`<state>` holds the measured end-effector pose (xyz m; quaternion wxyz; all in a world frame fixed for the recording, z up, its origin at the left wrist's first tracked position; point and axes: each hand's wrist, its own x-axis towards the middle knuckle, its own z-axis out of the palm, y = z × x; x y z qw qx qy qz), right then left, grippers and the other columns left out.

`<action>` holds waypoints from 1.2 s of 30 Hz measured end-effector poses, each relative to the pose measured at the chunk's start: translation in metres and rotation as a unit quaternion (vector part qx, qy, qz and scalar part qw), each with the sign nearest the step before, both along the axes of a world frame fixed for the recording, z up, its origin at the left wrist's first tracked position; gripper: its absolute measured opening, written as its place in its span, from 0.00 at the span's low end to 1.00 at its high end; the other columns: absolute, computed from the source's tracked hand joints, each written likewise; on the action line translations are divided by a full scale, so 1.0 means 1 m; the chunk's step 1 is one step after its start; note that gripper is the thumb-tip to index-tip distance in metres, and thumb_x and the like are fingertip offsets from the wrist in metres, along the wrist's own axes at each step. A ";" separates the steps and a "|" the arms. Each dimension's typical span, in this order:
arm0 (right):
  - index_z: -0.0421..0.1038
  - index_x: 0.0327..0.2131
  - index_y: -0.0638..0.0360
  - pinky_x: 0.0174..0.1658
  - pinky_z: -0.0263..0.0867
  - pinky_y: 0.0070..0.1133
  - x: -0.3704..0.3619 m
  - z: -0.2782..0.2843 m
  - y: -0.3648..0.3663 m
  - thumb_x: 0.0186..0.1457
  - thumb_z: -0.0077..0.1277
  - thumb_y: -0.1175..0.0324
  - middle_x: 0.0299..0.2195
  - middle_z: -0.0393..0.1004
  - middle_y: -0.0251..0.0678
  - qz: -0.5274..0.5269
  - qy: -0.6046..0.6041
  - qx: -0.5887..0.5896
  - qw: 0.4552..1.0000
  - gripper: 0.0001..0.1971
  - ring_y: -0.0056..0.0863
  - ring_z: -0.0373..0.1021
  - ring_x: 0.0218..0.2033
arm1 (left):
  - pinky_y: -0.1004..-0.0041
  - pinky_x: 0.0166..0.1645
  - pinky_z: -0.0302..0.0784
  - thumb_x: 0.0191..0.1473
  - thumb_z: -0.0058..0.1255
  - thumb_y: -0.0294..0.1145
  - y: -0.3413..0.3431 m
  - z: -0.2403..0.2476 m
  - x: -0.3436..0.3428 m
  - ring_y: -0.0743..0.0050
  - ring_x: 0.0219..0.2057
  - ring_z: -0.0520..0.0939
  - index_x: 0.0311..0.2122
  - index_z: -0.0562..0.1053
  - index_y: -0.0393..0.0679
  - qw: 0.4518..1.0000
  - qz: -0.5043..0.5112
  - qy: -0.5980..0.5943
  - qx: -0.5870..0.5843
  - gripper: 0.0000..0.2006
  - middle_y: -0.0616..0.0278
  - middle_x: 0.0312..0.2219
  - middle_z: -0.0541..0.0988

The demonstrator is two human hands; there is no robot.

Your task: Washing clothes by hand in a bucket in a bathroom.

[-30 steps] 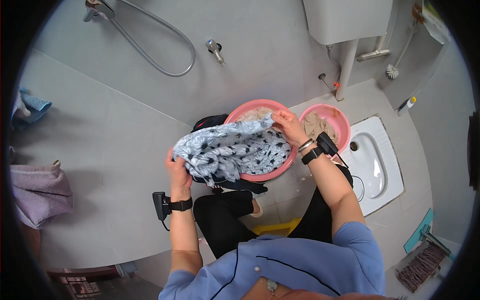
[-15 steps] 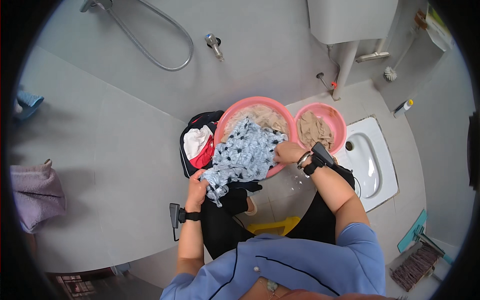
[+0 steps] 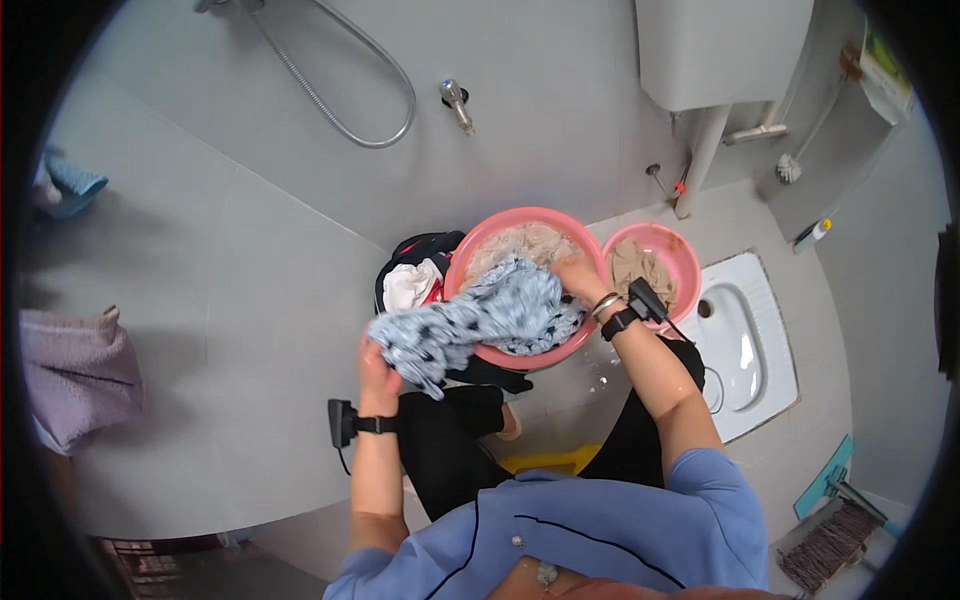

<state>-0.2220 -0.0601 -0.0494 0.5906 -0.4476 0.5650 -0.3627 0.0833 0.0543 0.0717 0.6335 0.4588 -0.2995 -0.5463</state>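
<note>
Light is soft, fairly even. Motion blurs the patterned cloth (image 3: 470,318) between left grip (image 3: 377,374) and right grip (image 3: 580,278). Right of the right grip, the squat toilet (image 3: 745,345) catches glare; left of the left grip, a towel (image 3: 82,375) throws soft shadow. Far from both, edges bend toward blackness.

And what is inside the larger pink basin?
Beige cloth shows toward the back; light-blue patterned fabric covers much of the front, hiding whatever lies beneath.
</note>
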 end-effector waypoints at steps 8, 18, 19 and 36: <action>0.70 0.25 0.64 0.24 0.60 0.15 -0.031 0.189 -0.027 0.49 0.43 0.71 0.22 0.69 0.30 -0.052 -0.308 -0.122 0.942 0.07 0.17 0.64 0.21 | 0.66 0.45 0.70 0.51 0.27 0.30 -0.087 0.082 0.015 0.63 0.37 0.75 0.35 0.70 0.36 0.987 -0.008 0.125 -0.095 0.16 0.55 0.34 0.74; 0.70 0.24 0.64 0.28 0.59 0.16 -0.050 0.228 0.005 0.47 0.45 0.71 0.22 0.68 0.28 -0.007 -0.122 -0.336 0.934 0.06 0.16 0.62 0.23 | 0.71 0.41 0.72 0.48 0.33 0.29 -0.101 0.126 -0.002 0.67 0.33 0.76 0.31 0.71 0.35 0.956 -0.050 0.169 -0.236 0.13 0.57 0.30 0.75; 0.70 0.25 0.64 0.30 0.61 0.18 -0.050 0.205 0.010 0.46 0.45 0.72 0.23 0.71 0.30 0.009 -0.213 -0.193 0.958 0.05 0.19 0.65 0.24 | 0.71 0.41 0.72 0.47 0.34 0.30 -0.089 0.110 -0.003 0.67 0.33 0.76 0.32 0.71 0.34 0.957 -0.068 0.188 -0.209 0.13 0.56 0.30 0.75; 0.71 0.25 0.62 0.33 0.65 0.32 -0.035 -0.021 0.013 0.44 0.45 0.60 0.22 0.71 0.50 0.182 0.480 -0.094 0.853 0.14 0.46 0.69 0.27 | 0.69 0.39 0.68 0.32 0.56 0.32 -0.053 -0.160 -0.039 0.54 0.34 0.72 0.33 0.70 0.35 0.851 -0.095 -0.507 -0.093 0.19 0.50 0.30 0.70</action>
